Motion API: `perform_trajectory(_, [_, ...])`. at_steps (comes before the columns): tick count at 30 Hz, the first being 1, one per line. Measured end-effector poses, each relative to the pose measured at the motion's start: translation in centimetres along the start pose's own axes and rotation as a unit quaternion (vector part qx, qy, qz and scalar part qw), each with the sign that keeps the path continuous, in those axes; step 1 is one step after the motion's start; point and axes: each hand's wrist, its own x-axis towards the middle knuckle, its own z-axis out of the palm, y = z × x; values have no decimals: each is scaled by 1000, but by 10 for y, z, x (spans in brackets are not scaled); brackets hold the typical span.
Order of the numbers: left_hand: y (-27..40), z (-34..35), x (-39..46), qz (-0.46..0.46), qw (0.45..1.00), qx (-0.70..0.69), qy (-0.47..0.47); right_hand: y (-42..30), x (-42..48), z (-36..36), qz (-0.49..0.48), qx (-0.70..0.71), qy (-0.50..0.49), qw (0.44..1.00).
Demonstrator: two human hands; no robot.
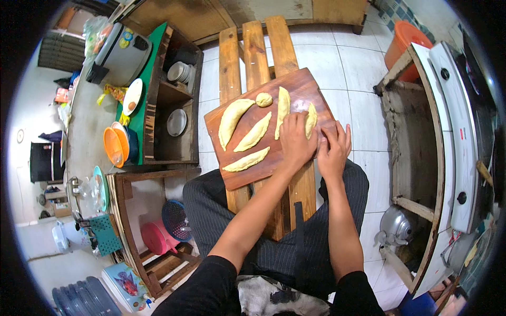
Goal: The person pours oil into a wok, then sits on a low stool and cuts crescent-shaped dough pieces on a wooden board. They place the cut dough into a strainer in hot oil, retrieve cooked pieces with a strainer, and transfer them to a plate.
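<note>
A wooden board (253, 162) lies tilted across a slatted wooden bench (257, 59) between the person's knees. Several pale yellow pieces of shaped dough rest on it: a large curved one (233, 118), a small ball (264, 99), two tapered ones (253, 133) to the lower left, and a long one (283, 106) beside my left hand. My left hand (297, 136) lies over the board's right part, fingers bent, by another tapered dough piece (311, 118). My right hand (333, 144) is at the board's right edge, fingers partly spread. Whether its fingertips pinch something cannot be told.
At left stand a wooden shelf with stacked plates (180, 72), orange baskets (114, 146) and a plate with an egg (133, 96). A gas stove (454, 138) sits on a table at right, with a kettle (395, 225) below and an orange bucket (413, 35) behind.
</note>
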Motion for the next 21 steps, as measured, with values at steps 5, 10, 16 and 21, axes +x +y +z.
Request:
perform_trajectory(5, [5, -5, -1, -7, 1000, -8, 11, -2, 1, -3, -3, 10, 33, 999])
perform_trajectory(10, [25, -44, -43, 17, 997, -68, -40, 8, 0, 0, -7, 7, 55, 998])
perform_trajectory(16, [-17, -130, -116, -26, 993, -72, -85, 3, -2, 7, -19, 12, 90, 996])
perform_trajectory(21, [-57, -212, -146, -189, 981, -43, -29, -19, -5, 4, -130, 81, 96, 984])
